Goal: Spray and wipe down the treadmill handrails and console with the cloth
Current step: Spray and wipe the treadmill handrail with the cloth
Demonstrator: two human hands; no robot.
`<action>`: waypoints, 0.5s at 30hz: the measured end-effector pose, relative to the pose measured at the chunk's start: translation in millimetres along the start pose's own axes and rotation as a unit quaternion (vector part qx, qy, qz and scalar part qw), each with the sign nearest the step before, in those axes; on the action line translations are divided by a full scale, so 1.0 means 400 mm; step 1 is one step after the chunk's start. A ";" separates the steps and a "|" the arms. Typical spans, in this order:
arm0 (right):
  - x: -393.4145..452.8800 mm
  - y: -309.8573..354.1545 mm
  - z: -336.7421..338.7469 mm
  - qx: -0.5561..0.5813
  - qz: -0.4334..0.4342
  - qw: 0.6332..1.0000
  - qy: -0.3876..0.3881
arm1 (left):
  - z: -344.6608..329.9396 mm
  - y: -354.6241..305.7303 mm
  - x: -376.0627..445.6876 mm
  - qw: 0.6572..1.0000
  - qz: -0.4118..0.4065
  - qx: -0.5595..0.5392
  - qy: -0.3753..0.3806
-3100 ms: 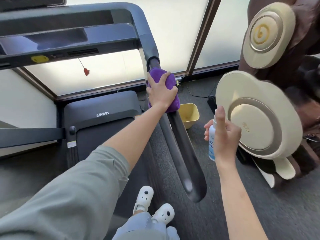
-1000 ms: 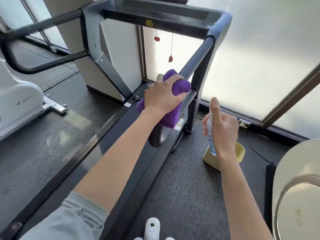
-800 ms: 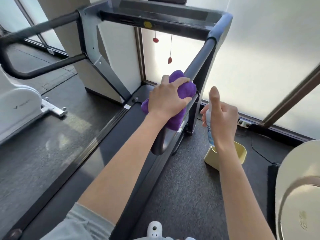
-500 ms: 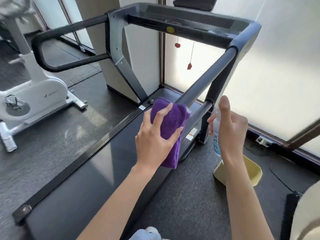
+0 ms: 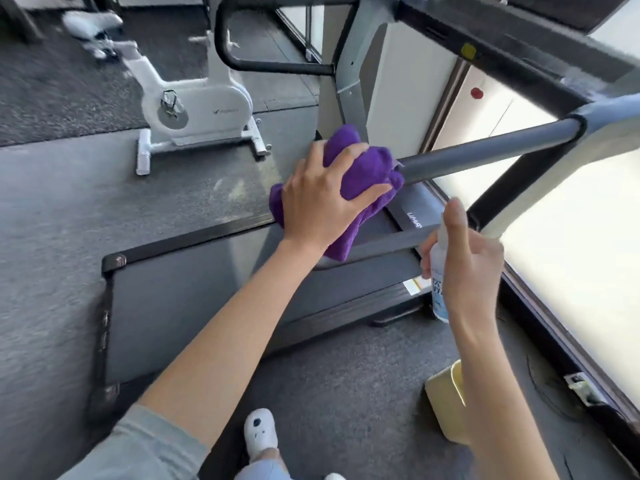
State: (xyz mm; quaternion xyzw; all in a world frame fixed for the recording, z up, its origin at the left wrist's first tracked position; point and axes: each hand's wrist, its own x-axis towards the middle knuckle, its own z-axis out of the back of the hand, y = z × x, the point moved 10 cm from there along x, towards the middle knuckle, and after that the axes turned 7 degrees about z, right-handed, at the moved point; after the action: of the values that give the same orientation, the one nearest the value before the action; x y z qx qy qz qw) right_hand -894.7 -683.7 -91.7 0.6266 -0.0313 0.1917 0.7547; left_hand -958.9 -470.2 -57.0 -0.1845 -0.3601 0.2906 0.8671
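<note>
My left hand point(image 5: 320, 202) wraps the purple cloth point(image 5: 363, 174) round the near end of the right handrail point(image 5: 485, 155), so it wipes all sides. My right hand point(image 5: 467, 261) grips the spray bottle point(image 5: 438, 289) just beside, forefinger raised over the nozzle, ready.

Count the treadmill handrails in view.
2. One handrail runs to the console, its near end under the purple cloth gripped by the left hand. The other handrail loops at top centre.

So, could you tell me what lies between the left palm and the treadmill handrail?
In the head view, the purple cloth lies bunched between the left hand and the handrail.
</note>
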 end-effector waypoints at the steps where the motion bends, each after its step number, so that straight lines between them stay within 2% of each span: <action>1: -0.005 -0.004 0.001 0.001 -0.003 1.000 0.010 | 0.005 0.026 -0.027 1.000 0.017 -0.010 -0.018; 3: -0.008 -0.012 0.004 0.010 -0.010 1.000 0.022 | 0.015 0.088 -0.079 0.996 0.062 -0.051 -0.046; 5: -0.005 -0.018 0.009 0.022 -0.010 0.999 0.024 | 0.008 0.127 -0.110 0.992 0.098 -0.074 -0.039; 8: 0.009 -0.007 0.015 0.028 0.003 0.999 0.022 | 0.004 0.125 -0.118 0.990 0.112 -0.071 -0.036; 12: 0.064 0.011 0.026 0.017 0.012 1.000 0.002 | 0.017 0.061 -0.057 0.995 0.078 -0.021 -0.063; 15: 0.118 0.005 0.028 0.006 0.002 1.000 -0.017 | -0.010 -0.018 0.007 0.997 0.023 0.072 -0.010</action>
State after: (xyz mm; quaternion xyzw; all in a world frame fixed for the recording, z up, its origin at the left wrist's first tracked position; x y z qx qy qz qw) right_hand -849.7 -682.2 -74.1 0.6344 -0.0436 0.1829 0.7498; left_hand -951.6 -474.4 -54.3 -0.1271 -0.3422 0.3378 0.8676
